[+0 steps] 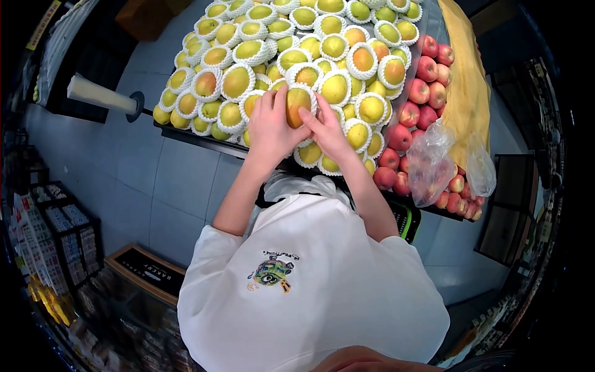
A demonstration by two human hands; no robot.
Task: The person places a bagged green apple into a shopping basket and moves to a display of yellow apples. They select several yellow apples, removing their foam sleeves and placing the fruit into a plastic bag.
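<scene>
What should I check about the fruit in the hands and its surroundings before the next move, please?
1. Left hand and right hand both on the yellow-orange fruit: ok.
2. Foam net around that fruit: ok where visible; the hands hide part.
3. Fruit's underside unblemished: cannot tell, it faces away.
4. Red apples apart from the held fruit: ok, off to the right.
5. Apples free of the clear plastic bag: not ok, it lies over some.

Your left hand [273,129] and right hand [330,131] clasp a yellow-orange fruit [298,105] in white foam net [313,99], above similar netted fruits [237,82]; red apples [419,92] lie to your right.
</scene>
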